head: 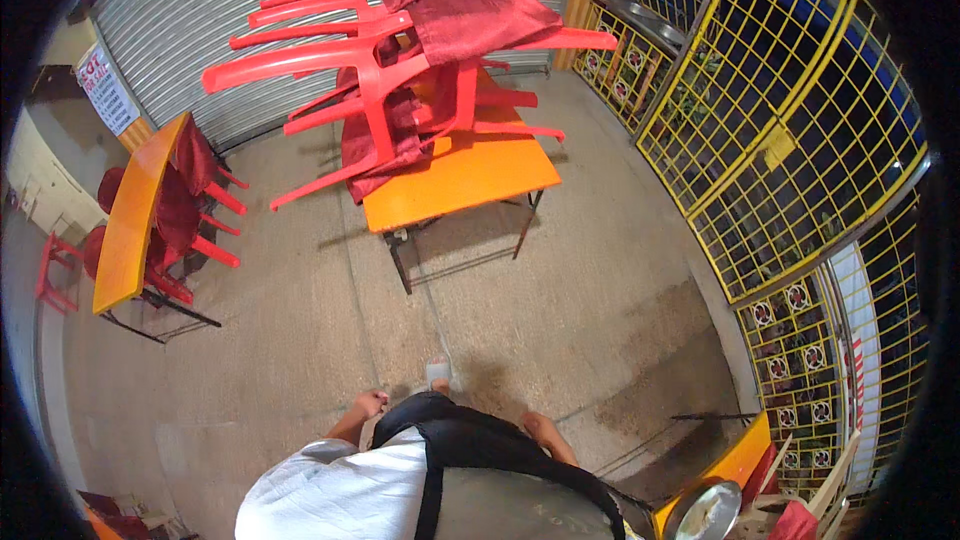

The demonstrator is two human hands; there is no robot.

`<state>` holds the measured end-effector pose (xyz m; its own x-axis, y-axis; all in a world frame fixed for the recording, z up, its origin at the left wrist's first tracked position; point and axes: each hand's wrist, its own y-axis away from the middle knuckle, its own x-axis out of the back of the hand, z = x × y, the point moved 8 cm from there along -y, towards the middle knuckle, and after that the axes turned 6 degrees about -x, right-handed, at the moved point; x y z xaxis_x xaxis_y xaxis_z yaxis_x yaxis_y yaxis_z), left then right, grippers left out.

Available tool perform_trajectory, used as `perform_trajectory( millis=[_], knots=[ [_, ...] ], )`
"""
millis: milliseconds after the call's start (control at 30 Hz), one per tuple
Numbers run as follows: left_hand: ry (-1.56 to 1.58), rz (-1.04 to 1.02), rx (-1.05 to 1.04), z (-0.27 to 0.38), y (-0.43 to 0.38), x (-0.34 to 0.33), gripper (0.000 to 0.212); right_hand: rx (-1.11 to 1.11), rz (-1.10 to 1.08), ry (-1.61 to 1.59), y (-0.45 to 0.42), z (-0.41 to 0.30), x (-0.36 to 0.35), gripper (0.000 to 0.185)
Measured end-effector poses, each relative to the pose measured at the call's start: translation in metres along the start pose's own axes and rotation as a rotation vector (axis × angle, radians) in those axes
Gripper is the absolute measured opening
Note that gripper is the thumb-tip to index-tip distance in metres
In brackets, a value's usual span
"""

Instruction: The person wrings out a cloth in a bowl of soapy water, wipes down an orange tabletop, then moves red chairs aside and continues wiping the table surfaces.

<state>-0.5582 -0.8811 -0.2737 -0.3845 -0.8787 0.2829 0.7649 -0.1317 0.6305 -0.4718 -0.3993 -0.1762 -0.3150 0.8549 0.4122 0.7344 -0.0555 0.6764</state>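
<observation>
My left hand (371, 403) hangs low beside my body, its fingers curled; whether anything small is inside is not visible. On the other side, my right hand (538, 426) is lowered next to the black apron (480, 435), its fingers mostly hidden. Neither hand touches furniture. Ahead stands an orange-topped table (465, 180) with dark metal legs. Red plastic chairs (375, 67) are stacked on it, tipped over, with dark red cloth covers (480, 19) on their backs. One foot in a light sandal (438, 370) shows in front of me on the floor.
At left, another orange table (142, 217) has covered red chairs (176, 210) along it and a red stool (56, 270) behind. A rolling shutter (225, 30) closes the back. Yellow grille panels (780, 127) line the right. Bottom right, a round metal dish (705, 511) is by an orange table (724, 465).
</observation>
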Motion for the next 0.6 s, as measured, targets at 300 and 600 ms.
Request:
perform_trajectory(
  millis=[300, 600],
  knots=[
    [-0.213, 0.163, -0.319, 0.229, -0.111, 0.081, 0.029, -0.264, 0.015, -0.125, -0.076, -0.007, 0.049, 0.020],
    [-0.050, 0.205, -0.607, 0.456, -0.127, 0.147, 0.026, 0.295, 0.319, 0.032, -0.154, -0.358, 0.246, 0.029]
  ],
)
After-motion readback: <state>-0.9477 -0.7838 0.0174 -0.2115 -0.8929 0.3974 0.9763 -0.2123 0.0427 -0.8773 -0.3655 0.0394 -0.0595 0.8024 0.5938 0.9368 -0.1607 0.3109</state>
